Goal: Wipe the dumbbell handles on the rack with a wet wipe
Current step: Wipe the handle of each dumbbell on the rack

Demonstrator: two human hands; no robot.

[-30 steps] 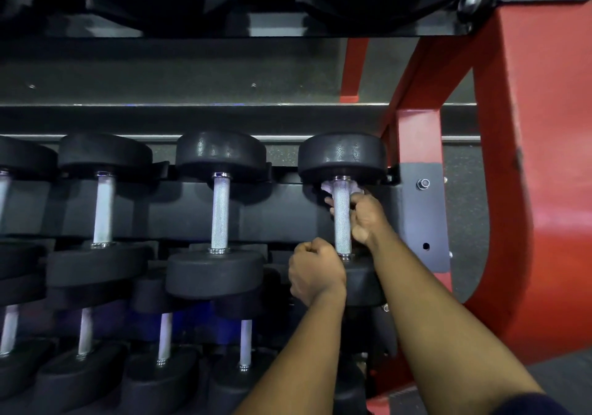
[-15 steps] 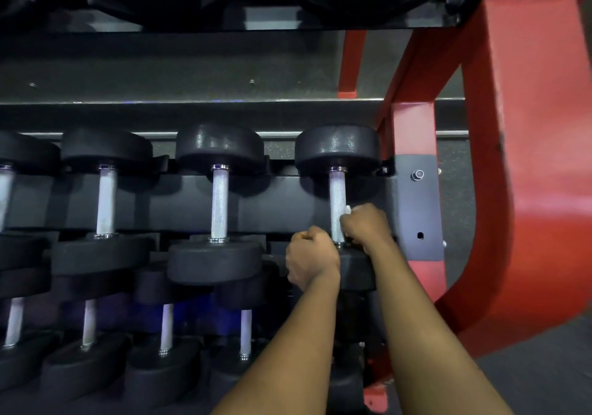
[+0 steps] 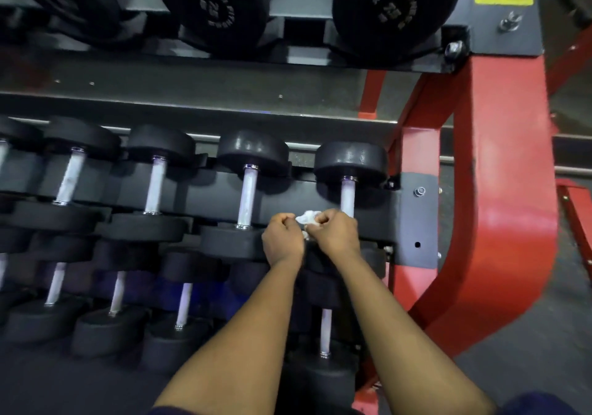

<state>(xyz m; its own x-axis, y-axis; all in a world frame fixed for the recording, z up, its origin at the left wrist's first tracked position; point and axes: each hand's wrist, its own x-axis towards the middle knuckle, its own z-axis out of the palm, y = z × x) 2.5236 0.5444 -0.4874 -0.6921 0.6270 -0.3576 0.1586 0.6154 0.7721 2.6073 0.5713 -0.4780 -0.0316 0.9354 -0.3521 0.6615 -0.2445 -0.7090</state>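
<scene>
A crumpled white wet wipe [image 3: 308, 217] sits between my two fists, in front of the middle shelf. My left hand [image 3: 282, 240] pinches its left end and my right hand [image 3: 336, 233] grips its right side. Both hands are just left of the rightmost dumbbell's silver handle [image 3: 347, 195], whose lower part my right hand hides. The neighbouring dumbbell handle [image 3: 247, 201] stands free to the left of my left hand. More black dumbbells with silver handles [image 3: 154, 185] line the shelf further left.
The red rack frame [image 3: 506, 190] curves down at the right, with a grey bracket [image 3: 418, 222] beside the rightmost dumbbell. Larger dumbbell heads [image 3: 395, 7] sit on the top shelf. A lower row of dumbbells [image 3: 184, 307] lies beneath my forearms.
My right hand has come off the rightmost handle with the wipe and moved left. My left hand has risen to meet it and now holds the wipe too. The view has tilted up.
</scene>
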